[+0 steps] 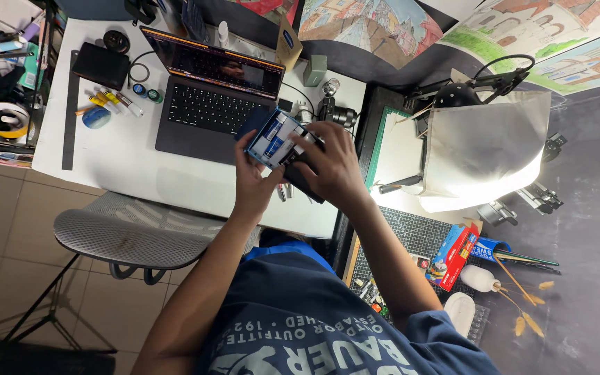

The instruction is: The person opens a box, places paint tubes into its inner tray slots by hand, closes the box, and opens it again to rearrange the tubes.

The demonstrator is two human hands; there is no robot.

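Both hands meet over the laptop's (210, 104) near right corner. My left hand (255, 182) cups the small blue-and-white box (272, 139) from below, fingers closed round its lower-left edge. My right hand (331, 167) clamps its right end from above, fingers curled over the top. The box tilts, long axis running from lower left to upper right, with a dark flat thing partly hidden under it. Neither hand is nearer; both grip.

Below is the white table (119, 156). Right of the laptop: a small camera (335, 111), then a lit lamp shade (484, 149). Left of it, paint tubes (112, 101). A grey mesh chair (133, 232) stands on tiled floor.
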